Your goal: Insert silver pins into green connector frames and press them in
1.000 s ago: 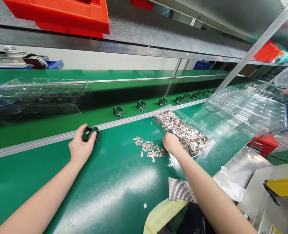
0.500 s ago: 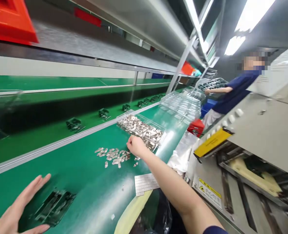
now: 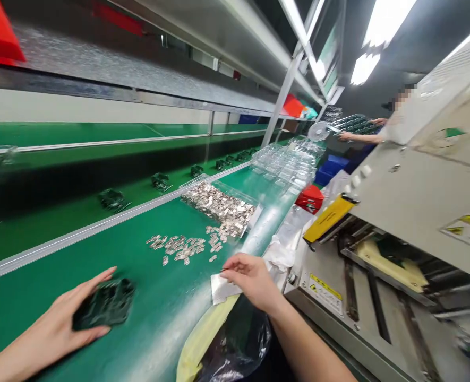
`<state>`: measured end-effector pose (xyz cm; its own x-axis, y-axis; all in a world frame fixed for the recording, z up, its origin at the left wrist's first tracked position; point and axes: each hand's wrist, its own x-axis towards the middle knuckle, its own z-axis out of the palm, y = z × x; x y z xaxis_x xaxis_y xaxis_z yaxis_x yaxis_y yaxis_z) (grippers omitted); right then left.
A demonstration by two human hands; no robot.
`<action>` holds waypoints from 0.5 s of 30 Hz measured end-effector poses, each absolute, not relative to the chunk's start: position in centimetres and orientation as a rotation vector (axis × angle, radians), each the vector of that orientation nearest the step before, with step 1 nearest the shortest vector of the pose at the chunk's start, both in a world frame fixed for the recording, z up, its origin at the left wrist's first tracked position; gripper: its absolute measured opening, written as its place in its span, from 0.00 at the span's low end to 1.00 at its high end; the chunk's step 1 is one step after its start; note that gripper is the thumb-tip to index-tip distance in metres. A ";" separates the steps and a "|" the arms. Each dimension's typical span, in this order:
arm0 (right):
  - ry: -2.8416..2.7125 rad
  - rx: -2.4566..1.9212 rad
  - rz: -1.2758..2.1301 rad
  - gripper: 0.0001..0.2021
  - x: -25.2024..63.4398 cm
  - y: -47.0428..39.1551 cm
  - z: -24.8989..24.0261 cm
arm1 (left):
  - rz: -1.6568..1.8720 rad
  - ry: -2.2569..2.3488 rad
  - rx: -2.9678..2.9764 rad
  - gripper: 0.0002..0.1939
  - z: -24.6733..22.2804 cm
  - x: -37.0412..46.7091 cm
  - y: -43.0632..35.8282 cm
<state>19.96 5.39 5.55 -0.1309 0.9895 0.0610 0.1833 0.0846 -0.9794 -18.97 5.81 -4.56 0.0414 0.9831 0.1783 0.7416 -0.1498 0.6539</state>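
Observation:
A dark moulded part [image 3: 111, 303] sits on the green work surface at lower left, its detail blurred. My left hand [image 3: 65, 313] grips it from the left, fingers along its far side and thumb along its near side. Over a pale sheet [image 3: 221, 289] at the surface's near edge, my right hand [image 3: 248, 278] is closed in a pinch; whatever lies between its fingertips is too small to make out. Beyond it, small shiny metal pieces [image 3: 182, 248] lie scattered. Many more fill a clear shallow tray [image 3: 247, 200] behind them.
Several dark parts [image 3: 161, 181] stand along the green strip past the metal rail [image 3: 147, 204]. Clear plastic trays [image 3: 288, 162] are stacked farther back. A machine [image 3: 421, 185] borders the right side, where another person's arm [image 3: 362, 138] holds a tray. A black plastic bag [image 3: 238, 345] hangs at the near edge.
My right hand has drawn back from the metal pieces to above the pale sheet. My left hand has moved right and closed around the dark part. The other person has shifted behind the machine.

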 end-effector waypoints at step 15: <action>-1.318 -1.140 1.045 0.06 17.7 -1.2 3.3 | 1.270 0.909 0.913 0.31 1.7 0.7 -0.9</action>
<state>17.71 -1.24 3.26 0.0097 0.9864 0.1643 0.0652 0.1634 -0.9844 0.67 -0.91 1.71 0.0792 0.9956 -0.0500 -0.3686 0.0758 0.9265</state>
